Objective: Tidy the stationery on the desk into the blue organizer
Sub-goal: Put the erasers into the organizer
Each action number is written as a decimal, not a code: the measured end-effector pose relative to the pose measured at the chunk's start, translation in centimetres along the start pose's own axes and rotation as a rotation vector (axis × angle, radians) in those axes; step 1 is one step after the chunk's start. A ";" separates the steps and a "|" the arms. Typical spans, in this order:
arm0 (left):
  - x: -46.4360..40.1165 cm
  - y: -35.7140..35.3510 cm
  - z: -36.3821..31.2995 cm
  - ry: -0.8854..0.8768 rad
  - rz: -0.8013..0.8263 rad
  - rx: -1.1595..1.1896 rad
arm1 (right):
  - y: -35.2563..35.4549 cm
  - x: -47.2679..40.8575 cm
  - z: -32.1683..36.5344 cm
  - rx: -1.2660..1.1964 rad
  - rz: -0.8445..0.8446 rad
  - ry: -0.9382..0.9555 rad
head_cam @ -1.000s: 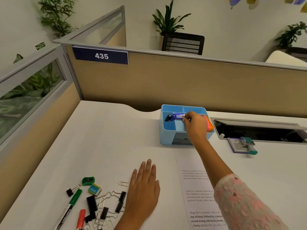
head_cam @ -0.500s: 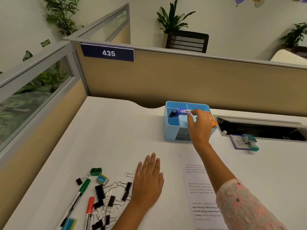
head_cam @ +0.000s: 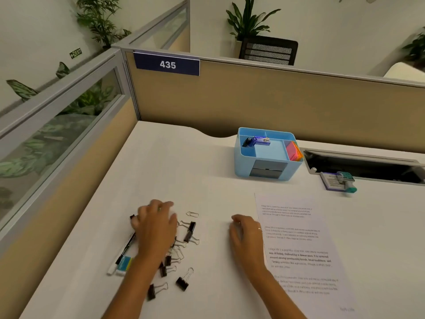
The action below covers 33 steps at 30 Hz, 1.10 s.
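Blue organizer [head_cam: 243, 155] holds only a few items; most clips [head_cam: 190, 231] and a marker [head_cam: 126, 248] lie well in front of it. Left hand [head_cam: 156, 226] spreads loosely over that pile, its grip hidden, and the right hand [head_cam: 247, 236], loosely curled, holds nothing.

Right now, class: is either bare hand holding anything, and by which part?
Right hand: nothing visibly held. Left hand, blurred over the black binder clips: cannot be told.

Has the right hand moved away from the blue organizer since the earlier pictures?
Yes. The right hand has left the blue organizer and come back toward the person; it is now over the desk beside the printed sheet.
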<state>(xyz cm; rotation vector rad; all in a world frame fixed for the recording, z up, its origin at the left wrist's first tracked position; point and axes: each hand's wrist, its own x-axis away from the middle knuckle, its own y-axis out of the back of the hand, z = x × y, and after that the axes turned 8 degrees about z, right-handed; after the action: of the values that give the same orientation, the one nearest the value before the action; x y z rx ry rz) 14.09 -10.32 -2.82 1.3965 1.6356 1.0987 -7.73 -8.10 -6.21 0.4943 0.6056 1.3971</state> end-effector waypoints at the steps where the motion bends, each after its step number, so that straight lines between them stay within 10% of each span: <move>1: 0.0 0.5 0.9 0.042 0.005 -0.022 | -0.2 0.8 0.0 0.006 0.013 0.002; 14: 0.6 1.3 2.3 -0.040 -0.021 -0.142 | -0.5 5.5 0.3 0.132 0.083 0.049; 25: 8.8 0.0 -2.1 -0.443 -0.134 0.012 | -0.1 6.9 5.2 -0.834 0.352 -0.356; 33: 10.9 0.3 1.2 -0.341 -0.026 0.014 | -0.5 8.5 5.0 -0.820 0.293 -0.420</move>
<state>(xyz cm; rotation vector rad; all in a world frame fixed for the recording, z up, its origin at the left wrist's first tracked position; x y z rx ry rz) 13.49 0.62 -2.90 1.4750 1.4117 0.7839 -3.49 0.48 -3.56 0.1952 -0.4018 1.6114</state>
